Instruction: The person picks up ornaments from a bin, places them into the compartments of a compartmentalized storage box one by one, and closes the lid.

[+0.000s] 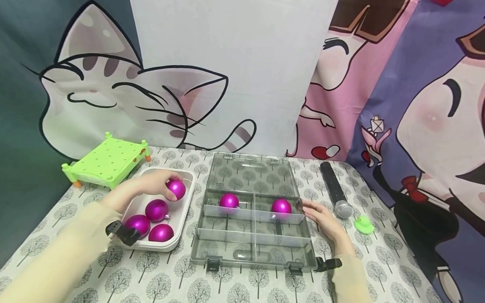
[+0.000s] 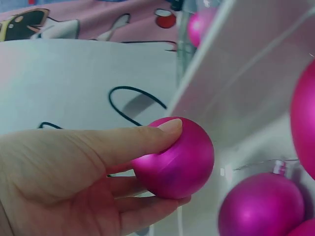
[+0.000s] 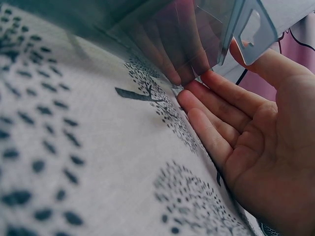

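My left hand (image 1: 154, 183) grips a shiny magenta Christmas bauble (image 1: 176, 189) between thumb and fingers, over the far end of a white plastic tray (image 1: 187, 206). In the left wrist view the thumb lies on top of the held bauble (image 2: 183, 167). Three more magenta baubles (image 1: 157, 210) lie in the tray. A clear grey compartment box (image 1: 226, 249) stands open beside it, one bauble (image 1: 229, 201) in the far left compartment and another (image 1: 281, 207) in the far right. Nearly straight fingers of my right hand (image 1: 324, 217) touch the box's right side.
Behind the tray stands a small lime-green perforated stand (image 1: 108, 160). To the right of the box lie a black microphone (image 1: 335, 188) and a green toy duck (image 1: 363, 224). The box's lid (image 1: 253, 175) lies back towards the wall cloth. A tree-print cloth (image 1: 159, 283) covers the table.
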`<control>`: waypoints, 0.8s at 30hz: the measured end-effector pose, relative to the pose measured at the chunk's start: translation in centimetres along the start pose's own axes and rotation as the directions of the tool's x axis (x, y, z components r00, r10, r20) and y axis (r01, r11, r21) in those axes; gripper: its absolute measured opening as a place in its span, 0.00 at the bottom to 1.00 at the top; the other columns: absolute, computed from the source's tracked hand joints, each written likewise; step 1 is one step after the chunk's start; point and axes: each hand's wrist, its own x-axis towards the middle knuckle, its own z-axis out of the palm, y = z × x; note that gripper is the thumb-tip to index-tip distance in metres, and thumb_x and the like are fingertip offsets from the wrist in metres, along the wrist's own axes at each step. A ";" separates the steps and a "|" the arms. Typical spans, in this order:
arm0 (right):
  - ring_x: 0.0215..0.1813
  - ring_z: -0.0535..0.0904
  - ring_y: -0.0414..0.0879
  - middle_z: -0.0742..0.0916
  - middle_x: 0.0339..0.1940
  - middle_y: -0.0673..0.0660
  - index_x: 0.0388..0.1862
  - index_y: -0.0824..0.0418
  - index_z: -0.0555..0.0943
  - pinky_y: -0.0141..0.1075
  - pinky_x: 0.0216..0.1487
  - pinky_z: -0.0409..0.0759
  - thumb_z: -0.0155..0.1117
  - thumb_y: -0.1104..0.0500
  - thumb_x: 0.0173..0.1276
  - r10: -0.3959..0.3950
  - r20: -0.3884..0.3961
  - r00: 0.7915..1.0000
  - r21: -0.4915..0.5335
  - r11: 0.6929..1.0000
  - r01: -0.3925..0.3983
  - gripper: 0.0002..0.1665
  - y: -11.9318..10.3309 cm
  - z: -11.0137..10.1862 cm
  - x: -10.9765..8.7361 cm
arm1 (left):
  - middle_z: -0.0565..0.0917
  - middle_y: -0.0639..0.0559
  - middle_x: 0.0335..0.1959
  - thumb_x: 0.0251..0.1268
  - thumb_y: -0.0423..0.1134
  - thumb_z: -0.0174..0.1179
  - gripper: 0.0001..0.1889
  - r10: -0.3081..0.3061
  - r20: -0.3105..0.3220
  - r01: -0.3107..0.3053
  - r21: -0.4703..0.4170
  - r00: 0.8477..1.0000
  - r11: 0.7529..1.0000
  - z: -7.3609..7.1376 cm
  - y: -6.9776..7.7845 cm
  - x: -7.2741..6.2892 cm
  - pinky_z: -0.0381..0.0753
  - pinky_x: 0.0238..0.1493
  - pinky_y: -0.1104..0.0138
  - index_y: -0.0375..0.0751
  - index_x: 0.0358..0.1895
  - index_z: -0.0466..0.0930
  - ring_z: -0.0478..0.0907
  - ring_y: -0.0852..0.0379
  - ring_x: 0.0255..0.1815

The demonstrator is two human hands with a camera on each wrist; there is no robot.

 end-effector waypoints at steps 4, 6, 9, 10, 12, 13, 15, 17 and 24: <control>0.53 0.80 0.29 0.81 0.58 0.53 0.67 0.83 0.60 0.21 0.58 0.75 0.52 0.64 0.74 -0.007 0.006 1.000 0.014 1.000 0.007 0.31 -0.1 0.1 0.1 | 0.79 0.29 0.57 0.50 0.39 0.72 0.34 -0.002 -0.046 0.000 -0.037 0.999 0.999 -0.5 0.3 -0.4 0.79 0.55 0.47 0.26 0.61 0.72 0.79 0.35 0.54; 0.53 0.80 0.29 0.81 0.60 0.57 0.67 0.83 0.61 0.21 0.58 0.75 0.53 0.64 0.74 -0.012 0.006 1.000 0.015 1.000 0.012 0.31 -0.1 0.1 0.1 | 0.78 0.27 0.56 0.50 0.38 0.72 0.34 0.013 -0.062 -0.017 -0.065 0.998 0.998 -0.7 0.6 -0.6 0.81 0.53 0.48 0.25 0.61 0.71 0.80 0.36 0.52; 0.53 0.80 0.30 0.78 0.63 0.65 0.67 0.83 0.61 0.21 0.58 0.75 0.53 0.64 0.74 -0.014 0.005 1.000 0.013 1.000 0.014 0.31 0.0 0.1 0.1 | 0.79 0.27 0.55 0.50 0.37 0.72 0.34 0.043 -0.103 -0.052 -0.079 0.994 0.996 -1.1 1.2 -0.9 0.83 0.50 0.51 0.25 0.60 0.72 0.81 0.38 0.49; 0.53 0.80 0.30 0.77 0.64 0.67 0.67 0.82 0.60 0.21 0.58 0.75 0.53 0.64 0.74 -0.012 0.004 1.000 0.012 1.000 0.012 0.31 0.0 0.1 0.1 | 0.79 0.28 0.55 0.50 0.37 0.72 0.33 0.050 -0.119 -0.060 -0.079 0.992 0.995 -1.2 1.5 -0.9 0.84 0.49 0.52 0.26 0.60 0.72 0.82 0.39 0.48; 0.53 0.80 0.30 0.75 0.65 0.71 0.67 0.82 0.61 0.22 0.58 0.75 0.53 0.63 0.74 -0.007 -0.002 1.000 0.008 1.000 0.007 0.31 0.0 0.1 0.0 | 0.80 0.29 0.55 0.51 0.37 0.72 0.32 0.060 -0.153 -0.072 -0.079 0.986 0.994 -1.3 2.1 -1.0 0.84 0.48 0.52 0.27 0.60 0.73 0.82 0.39 0.48; 0.53 0.80 0.30 0.74 0.66 0.72 0.67 0.82 0.61 0.21 0.58 0.75 0.53 0.63 0.74 -0.003 -0.004 1.000 0.006 1.000 0.003 0.31 0.0 0.1 0.0 | 0.80 0.30 0.55 0.51 0.37 0.72 0.32 0.066 -0.170 -0.079 -0.076 0.983 0.994 -1.3 2.5 -1.0 0.83 0.49 0.52 0.28 0.60 0.73 0.82 0.38 0.49; 0.53 0.80 0.29 0.72 0.67 0.75 0.67 0.82 0.61 0.21 0.58 0.75 0.53 0.63 0.74 0.005 -0.005 1.000 0.002 1.000 -0.005 0.31 0.0 0.1 0.0 | 0.81 0.32 0.56 0.50 0.37 0.72 0.32 0.071 -0.200 -0.087 -0.072 0.977 0.994 -1.3 3.2 -0.8 0.83 0.50 0.51 0.30 0.60 0.74 0.81 0.38 0.51; 0.53 0.80 0.29 0.70 0.68 0.77 0.68 0.82 0.61 0.21 0.58 0.75 0.52 0.63 0.74 0.009 -0.005 1.000 -0.001 1.000 -0.009 0.31 0.0 0.1 0.0 | 0.80 0.32 0.57 0.50 0.37 0.72 0.33 0.086 -0.220 -0.106 -0.079 0.972 0.991 -1.1 4.0 -0.6 0.83 0.52 0.51 0.31 0.62 0.74 0.80 0.38 0.53; 0.52 0.80 0.29 0.81 0.60 0.59 0.67 0.83 0.60 0.21 0.57 0.75 0.53 0.63 0.74 -0.003 -0.012 1.000 0.009 1.000 0.003 0.31 -0.1 0.2 -0.1 | 0.79 0.31 0.57 0.49 0.33 0.72 0.33 0.168 -0.269 -0.224 -0.193 0.948 0.955 0.2 7.2 1.2 0.84 0.52 0.54 0.30 0.61 0.73 0.81 0.35 0.54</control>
